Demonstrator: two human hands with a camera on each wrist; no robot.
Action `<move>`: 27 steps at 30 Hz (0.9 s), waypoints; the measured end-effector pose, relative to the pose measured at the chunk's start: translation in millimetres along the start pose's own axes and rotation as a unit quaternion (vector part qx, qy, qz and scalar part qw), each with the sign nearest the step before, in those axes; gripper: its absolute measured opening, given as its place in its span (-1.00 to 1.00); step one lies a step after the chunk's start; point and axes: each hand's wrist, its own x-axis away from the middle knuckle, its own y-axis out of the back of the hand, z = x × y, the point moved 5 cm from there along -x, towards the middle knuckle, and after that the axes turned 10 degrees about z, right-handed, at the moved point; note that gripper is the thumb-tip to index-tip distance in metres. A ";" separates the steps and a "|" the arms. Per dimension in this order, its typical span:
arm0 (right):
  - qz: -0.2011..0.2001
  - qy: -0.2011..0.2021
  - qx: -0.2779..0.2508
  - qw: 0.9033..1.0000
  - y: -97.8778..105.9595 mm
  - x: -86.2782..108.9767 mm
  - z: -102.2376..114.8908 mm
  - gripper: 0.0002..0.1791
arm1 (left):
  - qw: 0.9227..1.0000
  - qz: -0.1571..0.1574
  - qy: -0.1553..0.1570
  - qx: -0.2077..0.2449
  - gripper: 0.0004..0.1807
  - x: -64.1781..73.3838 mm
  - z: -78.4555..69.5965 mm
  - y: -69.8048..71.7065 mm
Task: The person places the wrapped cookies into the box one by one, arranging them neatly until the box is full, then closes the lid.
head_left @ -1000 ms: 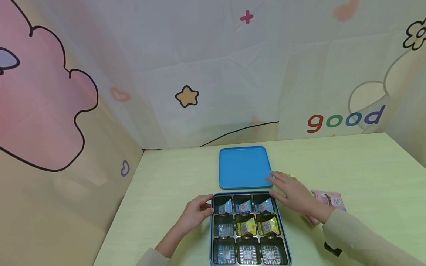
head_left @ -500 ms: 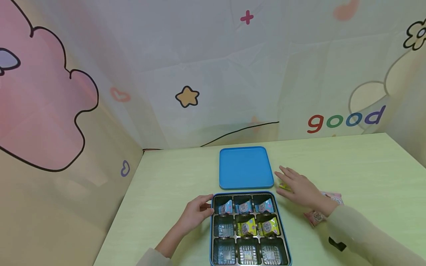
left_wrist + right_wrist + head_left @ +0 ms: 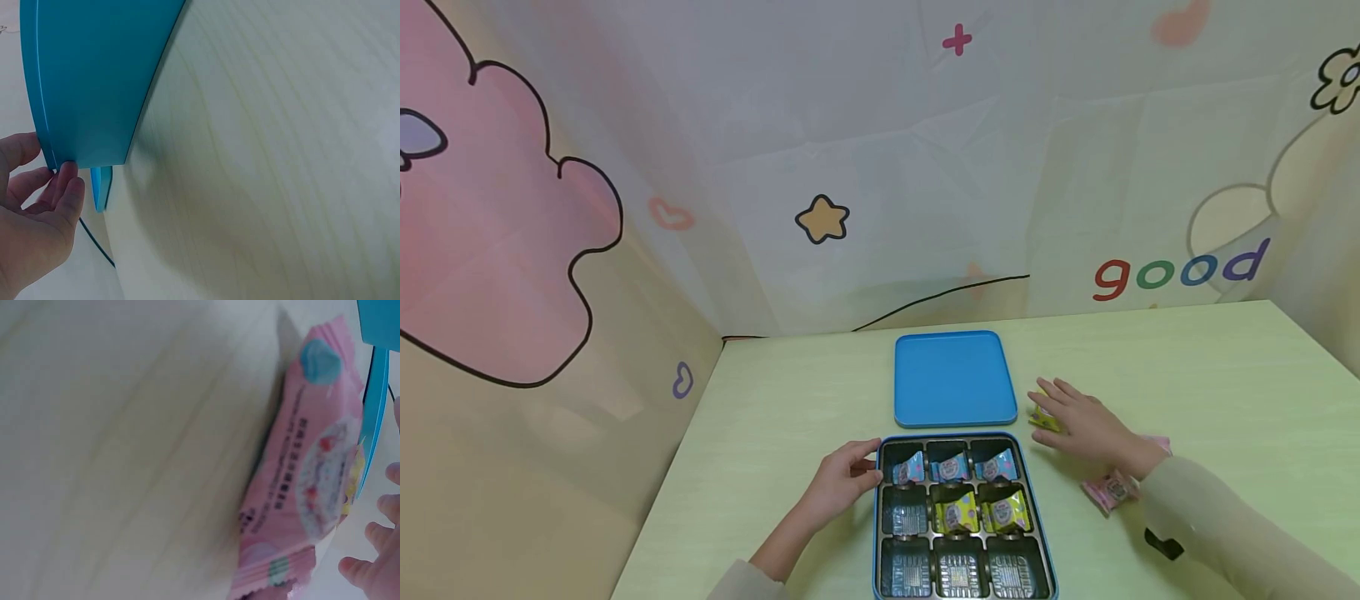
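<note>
My left hand (image 3: 842, 479) touches the far left corner of a blue box (image 3: 94, 81) with its fingertips, its thumb against the side wall. The box has a dark divided tray (image 3: 906, 571): three blue snack packets (image 3: 950, 468) lie in the far row, two yellow ones (image 3: 957, 515) in the middle row's centre and right compartments. My right hand (image 3: 1090, 425) reaches palm down, fingers spread, over a loose yellow snack packet (image 3: 1045, 418), partly hidden by the fingers. Pink snack packets (image 3: 1111, 490) lie under the right wrist; one pink packet (image 3: 312, 450) fills the right wrist view.
Behind the box a flat blue lid (image 3: 955, 379) lies on the pale wooden table (image 3: 790, 383). A printed cloth backdrop (image 3: 895, 167) stands along the table's back edge. A small black piece (image 3: 1163, 546) shows beside the right sleeve.
My right hand has moved right, from the lid's near right corner to over the loose yellow packet, more of which now shows. The left hand and box have stayed still.
</note>
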 end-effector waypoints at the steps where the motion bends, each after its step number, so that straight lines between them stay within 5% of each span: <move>1: 0.004 0.000 0.000 1.000 -0.5 -0.3 -0.8 -0.31 | 1.000 0.000 -0.001 -0.001 -0.49 0.0 -0.1 -0.1; 14: 0.051 -0.013 -0.015 0.998 -7.5 -5.2 -8.5 -0.31 | 1.000 0.001 -0.004 0.005 -0.50 -2.0 2.6 -1.7; 27: 0.042 -0.022 0.005 0.999 -6.3 -3.9 -13.4 -0.29 | 1.000 -0.001 0.006 0.002 -0.50 -1.4 1.8 0.2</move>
